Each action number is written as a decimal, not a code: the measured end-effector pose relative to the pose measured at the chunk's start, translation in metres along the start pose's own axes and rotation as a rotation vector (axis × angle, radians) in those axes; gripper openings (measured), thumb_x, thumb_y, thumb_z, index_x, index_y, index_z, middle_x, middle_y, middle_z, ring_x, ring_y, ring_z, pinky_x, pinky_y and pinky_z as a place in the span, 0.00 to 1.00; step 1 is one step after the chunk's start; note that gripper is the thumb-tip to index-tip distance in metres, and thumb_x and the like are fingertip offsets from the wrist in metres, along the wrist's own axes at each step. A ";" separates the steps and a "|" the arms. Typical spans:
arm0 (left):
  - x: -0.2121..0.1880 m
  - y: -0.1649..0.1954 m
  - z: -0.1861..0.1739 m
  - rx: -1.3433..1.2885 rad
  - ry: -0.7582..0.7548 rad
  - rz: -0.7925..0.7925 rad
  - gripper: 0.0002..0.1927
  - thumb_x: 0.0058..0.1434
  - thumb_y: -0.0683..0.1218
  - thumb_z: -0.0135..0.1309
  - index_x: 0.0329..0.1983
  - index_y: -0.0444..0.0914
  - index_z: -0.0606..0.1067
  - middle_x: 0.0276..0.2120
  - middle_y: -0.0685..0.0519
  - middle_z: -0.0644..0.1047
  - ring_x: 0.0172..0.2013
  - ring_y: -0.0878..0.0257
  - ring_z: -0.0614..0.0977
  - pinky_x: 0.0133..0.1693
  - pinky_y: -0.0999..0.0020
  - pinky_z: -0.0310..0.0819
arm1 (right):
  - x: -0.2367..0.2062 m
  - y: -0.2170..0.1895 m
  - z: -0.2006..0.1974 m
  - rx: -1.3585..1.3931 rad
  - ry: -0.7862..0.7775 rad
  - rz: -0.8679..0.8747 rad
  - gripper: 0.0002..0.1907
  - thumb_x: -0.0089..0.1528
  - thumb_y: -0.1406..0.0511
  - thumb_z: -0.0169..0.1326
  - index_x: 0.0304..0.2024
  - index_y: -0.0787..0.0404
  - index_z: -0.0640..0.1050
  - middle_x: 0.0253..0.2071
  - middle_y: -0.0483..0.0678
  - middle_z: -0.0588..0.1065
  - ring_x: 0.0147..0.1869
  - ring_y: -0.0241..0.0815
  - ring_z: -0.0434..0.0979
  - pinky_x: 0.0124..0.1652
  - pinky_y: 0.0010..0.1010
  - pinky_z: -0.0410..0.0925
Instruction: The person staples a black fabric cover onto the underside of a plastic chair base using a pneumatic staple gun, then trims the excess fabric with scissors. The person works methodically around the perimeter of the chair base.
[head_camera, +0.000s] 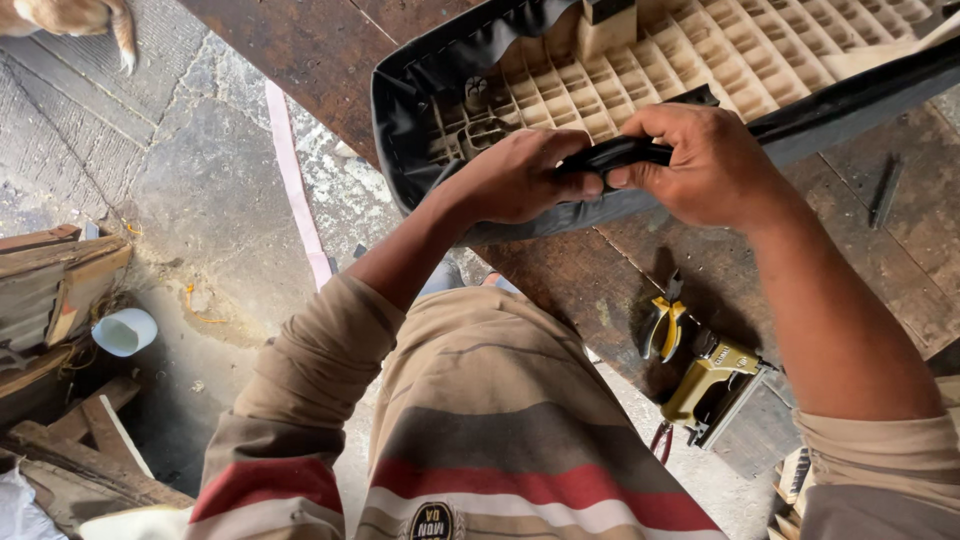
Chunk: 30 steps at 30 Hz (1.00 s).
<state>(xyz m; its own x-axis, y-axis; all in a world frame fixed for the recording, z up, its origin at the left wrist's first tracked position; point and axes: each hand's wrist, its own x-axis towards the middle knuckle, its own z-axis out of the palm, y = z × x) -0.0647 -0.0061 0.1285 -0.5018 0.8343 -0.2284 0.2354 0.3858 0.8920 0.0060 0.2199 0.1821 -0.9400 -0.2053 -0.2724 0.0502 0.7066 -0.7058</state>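
An upturned seat base (700, 60) of beige ribbed plastic lies on a dark wooden workbench (860, 250). Black cover material (420, 150) wraps its rim. My left hand (520, 178) and my right hand (700, 160) meet at the near edge of the seat. Both pinch and pull the black cover edge (625, 153) over the rim, fingers closed on it.
A yellow staple gun (715, 385) and yellow-handled pliers (665, 325) lie on the bench near my right forearm. A dark metal strip (885, 190) rests at the right. Below left are stone floor, wood scraps (60, 290), a white cup (125, 331) and a pink strip (295, 180).
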 end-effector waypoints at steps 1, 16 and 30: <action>0.001 -0.002 0.002 0.023 0.042 0.003 0.20 0.64 0.60 0.57 0.40 0.38 0.77 0.30 0.50 0.79 0.32 0.56 0.82 0.35 0.57 0.73 | 0.000 0.000 0.001 0.015 0.006 0.016 0.11 0.63 0.58 0.63 0.42 0.57 0.80 0.35 0.43 0.81 0.37 0.36 0.82 0.33 0.33 0.73; -0.016 -0.046 0.076 0.052 0.294 -0.059 0.18 0.60 0.56 0.62 0.37 0.37 0.76 0.27 0.45 0.78 0.30 0.45 0.81 0.31 0.51 0.72 | -0.014 0.033 0.067 -0.178 0.031 0.114 0.13 0.61 0.56 0.67 0.36 0.56 0.81 0.31 0.44 0.80 0.32 0.42 0.80 0.33 0.36 0.70; -0.016 -0.081 0.106 0.281 0.041 0.046 0.23 0.47 0.63 0.70 0.40 0.46 0.85 0.67 0.49 0.68 0.66 0.39 0.59 0.60 0.36 0.50 | -0.040 0.071 0.119 -0.073 0.140 0.126 0.13 0.52 0.59 0.71 0.33 0.56 0.82 0.34 0.47 0.80 0.36 0.49 0.81 0.34 0.40 0.70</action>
<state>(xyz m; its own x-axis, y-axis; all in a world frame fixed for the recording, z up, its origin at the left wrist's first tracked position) 0.0124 -0.0086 0.0182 -0.5173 0.8389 -0.1693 0.4769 0.4469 0.7569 0.0875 0.1980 0.0646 -0.9659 -0.0195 -0.2583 0.1506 0.7691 -0.6211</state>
